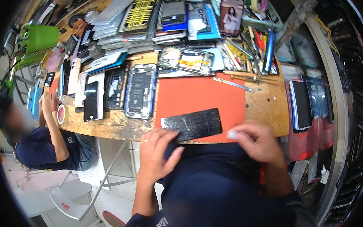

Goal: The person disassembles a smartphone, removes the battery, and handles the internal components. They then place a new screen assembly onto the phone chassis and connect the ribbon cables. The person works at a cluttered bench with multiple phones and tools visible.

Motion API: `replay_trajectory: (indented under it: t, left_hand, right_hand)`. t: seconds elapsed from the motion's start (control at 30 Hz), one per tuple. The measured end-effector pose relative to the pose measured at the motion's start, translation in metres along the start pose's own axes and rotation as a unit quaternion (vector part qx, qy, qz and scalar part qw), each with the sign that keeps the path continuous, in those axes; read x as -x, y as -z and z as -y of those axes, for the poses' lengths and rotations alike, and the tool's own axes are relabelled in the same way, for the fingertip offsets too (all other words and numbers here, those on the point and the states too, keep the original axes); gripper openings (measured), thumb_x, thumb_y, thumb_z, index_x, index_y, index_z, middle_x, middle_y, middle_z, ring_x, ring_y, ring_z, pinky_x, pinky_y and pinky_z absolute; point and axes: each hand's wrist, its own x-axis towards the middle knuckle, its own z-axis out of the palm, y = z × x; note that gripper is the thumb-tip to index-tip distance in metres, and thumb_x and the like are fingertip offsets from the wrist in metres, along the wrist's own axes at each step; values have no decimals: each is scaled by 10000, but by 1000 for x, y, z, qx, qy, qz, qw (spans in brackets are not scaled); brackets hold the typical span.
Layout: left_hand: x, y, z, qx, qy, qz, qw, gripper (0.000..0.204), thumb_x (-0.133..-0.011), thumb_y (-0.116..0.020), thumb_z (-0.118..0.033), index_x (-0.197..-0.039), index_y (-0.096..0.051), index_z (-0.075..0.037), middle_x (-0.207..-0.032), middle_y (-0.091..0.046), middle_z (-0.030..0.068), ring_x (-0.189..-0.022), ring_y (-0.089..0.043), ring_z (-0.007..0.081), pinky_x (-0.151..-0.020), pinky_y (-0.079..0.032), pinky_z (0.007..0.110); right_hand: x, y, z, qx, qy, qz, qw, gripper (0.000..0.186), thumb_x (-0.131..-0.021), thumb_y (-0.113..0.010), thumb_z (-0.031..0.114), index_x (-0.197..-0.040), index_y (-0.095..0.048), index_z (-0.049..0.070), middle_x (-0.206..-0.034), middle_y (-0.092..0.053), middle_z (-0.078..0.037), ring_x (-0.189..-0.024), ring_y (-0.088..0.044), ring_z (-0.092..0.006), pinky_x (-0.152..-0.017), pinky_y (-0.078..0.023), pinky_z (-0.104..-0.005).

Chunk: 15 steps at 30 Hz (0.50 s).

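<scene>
A dark phone screen (193, 123) with a scuffed, smeared surface lies slightly tilted on the orange mat (201, 92), close to the bench's front edge. My left hand (156, 151) rests its fingertips at the screen's lower left edge; the thumb stands apart, below the bench edge. Just right of the screen, my right hand (259, 143) pinches a small white wad (232, 134), its material too small to tell. That hand is clear of the screen.
Left of the mat lies an opened phone (140, 91) with its inside showing. Behind it sits an exposed circuit assembly (186, 59). Tweezers (233, 84) lie at the mat's far right. A propped phone (231, 16) shows a picture. Another person (48, 147) works at the left.
</scene>
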Motion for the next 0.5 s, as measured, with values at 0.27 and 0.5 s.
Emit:
replay_trajectory:
  t: [0.27, 0.5]
  left_hand:
    - [-27, 6, 29, -33, -84, 137, 986, 464, -902, -826, -230, -1318, -718, -54, -1416, -656, 169, -1320, -611, 380, -1107, -468, 498]
    - [-52, 18, 48, 81, 220, 106, 966, 296, -1091, -653, -247, -1044, -774, 19, -959, -796, 147, -923, -786, 300, -833, -593, 378]
  right_hand:
    - [1, 16, -20, -64, -104, -238, 964, 220, -1020, -702, 55, -1217, -742, -36, -1006, -740, -57, -891, -656, -93, -821, -541, -275]
    - [-32, -15, -17, 241, 110, -305, 915, 207, -979, -744, 53, -1174, -749, -18, -986, -713, -73, -806, -666, -156, -763, -536, -296]
